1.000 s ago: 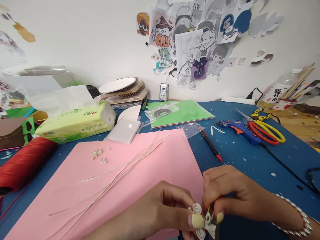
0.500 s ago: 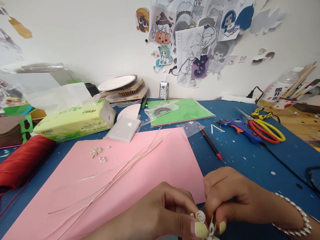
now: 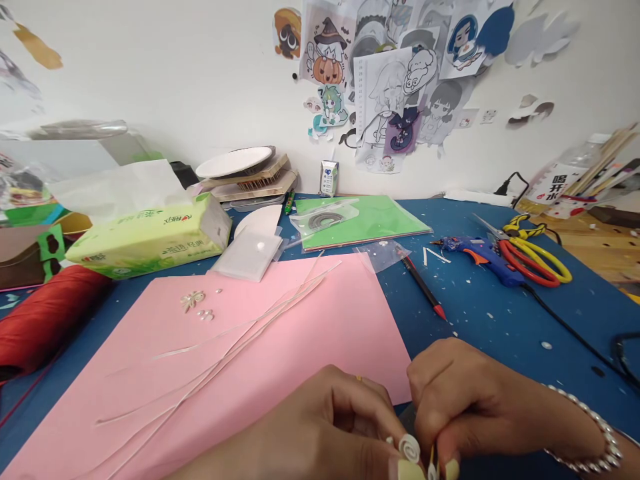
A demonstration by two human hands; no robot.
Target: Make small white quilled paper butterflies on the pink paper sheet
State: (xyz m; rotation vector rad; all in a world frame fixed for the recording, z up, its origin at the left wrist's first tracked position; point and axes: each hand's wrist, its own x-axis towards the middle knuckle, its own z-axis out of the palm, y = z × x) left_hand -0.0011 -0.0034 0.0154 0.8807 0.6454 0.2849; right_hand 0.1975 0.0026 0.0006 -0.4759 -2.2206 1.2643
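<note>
At the bottom edge, my left hand point(image 3: 345, 427) pinches a small white paper coil point(image 3: 410, 449) wound into a spiral. Beside it, my right hand point(image 3: 460, 407) is closed on a thin yellowish tool point(image 3: 432, 456) whose tip meets a second white curl; its exact kind I cannot make out. The lower part of the work is cut off by the frame. Left of my hands lies a pink sheet point(image 3: 280, 360) bearing several thin white paper strips point(image 3: 215, 367). A cream coiled ornament point(image 3: 193, 301) and several pearl beads point(image 3: 205, 315) rest on it too.
A blue glue gun point(image 3: 480, 257), scissors point(image 3: 530, 260) and a black pen point(image 3: 424, 287) lie to the right. Green paper point(image 3: 380, 223) is at the back. Tissues point(image 3: 155, 233) and a red thread spool point(image 3: 50, 313) stand at left. A cable point(image 3: 575, 330) crosses the right side.
Both hands and the white coil sit slightly lower and further right in the picture. The spiral faces the camera a little more. Nothing else has visibly moved on the table.
</note>
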